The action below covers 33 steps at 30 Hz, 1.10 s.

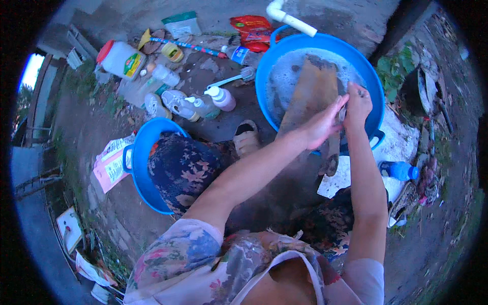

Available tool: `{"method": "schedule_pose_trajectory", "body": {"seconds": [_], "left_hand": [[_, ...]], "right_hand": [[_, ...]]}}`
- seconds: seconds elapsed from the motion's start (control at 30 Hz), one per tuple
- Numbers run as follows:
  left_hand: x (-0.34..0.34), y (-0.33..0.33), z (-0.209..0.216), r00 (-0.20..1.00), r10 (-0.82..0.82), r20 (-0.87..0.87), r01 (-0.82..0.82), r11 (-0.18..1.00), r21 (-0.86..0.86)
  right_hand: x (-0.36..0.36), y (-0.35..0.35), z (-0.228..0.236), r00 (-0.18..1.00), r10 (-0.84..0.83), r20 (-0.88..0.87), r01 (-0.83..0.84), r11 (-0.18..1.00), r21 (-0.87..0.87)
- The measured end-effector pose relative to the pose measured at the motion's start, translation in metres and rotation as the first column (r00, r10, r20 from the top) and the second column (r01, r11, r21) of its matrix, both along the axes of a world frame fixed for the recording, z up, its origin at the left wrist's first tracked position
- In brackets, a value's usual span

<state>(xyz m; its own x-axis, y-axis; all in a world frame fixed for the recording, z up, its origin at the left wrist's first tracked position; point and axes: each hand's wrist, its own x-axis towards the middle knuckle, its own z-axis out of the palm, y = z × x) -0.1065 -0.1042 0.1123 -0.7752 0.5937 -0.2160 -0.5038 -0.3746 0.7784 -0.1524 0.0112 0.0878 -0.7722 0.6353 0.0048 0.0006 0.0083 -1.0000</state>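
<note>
A large blue tub [366, 71] of soapy water stands in front of me, with a wooden washboard [310, 96] leaning in it. My left hand [325, 122] and my right hand [357, 104] meet over the board's right edge and pinch a small piece of wet cloth [343, 113] between them. Most of that cloth is hidden by my fingers. A smaller blue basin [136, 157] at my left holds dark flowered fabric [183, 165].
Several plastic bottles [195, 104], a big white jug with a red cap [121, 58], a brush [239, 76] and red packets [251, 28] lie on the wet concrete behind the tubs. A white pipe [290, 18] hangs over the big tub. A sandal [246, 137] and a blue bottle [399, 170] lie nearby.
</note>
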Motion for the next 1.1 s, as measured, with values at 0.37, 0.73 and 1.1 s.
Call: {"method": "schedule_pose_trajectory", "body": {"seconds": [0.37,0.73,1.1], "left_hand": [[-0.014,-0.006,-0.035,0.916,0.086,0.392,-0.233,0.909,0.345],[-0.008,0.016,-0.032,0.927,0.129,0.351,-0.204,0.962,0.183],[-0.008,0.019,-0.022,0.914,0.146,0.378,-0.235,0.951,0.201]], "right_hand": [[0.03,-0.062,-0.002,0.981,0.163,0.108,-0.196,0.82,0.538],[0.025,-0.021,0.017,0.956,0.172,0.236,-0.226,0.947,0.226],[0.015,-0.013,-0.02,0.992,0.086,0.09,-0.122,0.827,0.549]]}}
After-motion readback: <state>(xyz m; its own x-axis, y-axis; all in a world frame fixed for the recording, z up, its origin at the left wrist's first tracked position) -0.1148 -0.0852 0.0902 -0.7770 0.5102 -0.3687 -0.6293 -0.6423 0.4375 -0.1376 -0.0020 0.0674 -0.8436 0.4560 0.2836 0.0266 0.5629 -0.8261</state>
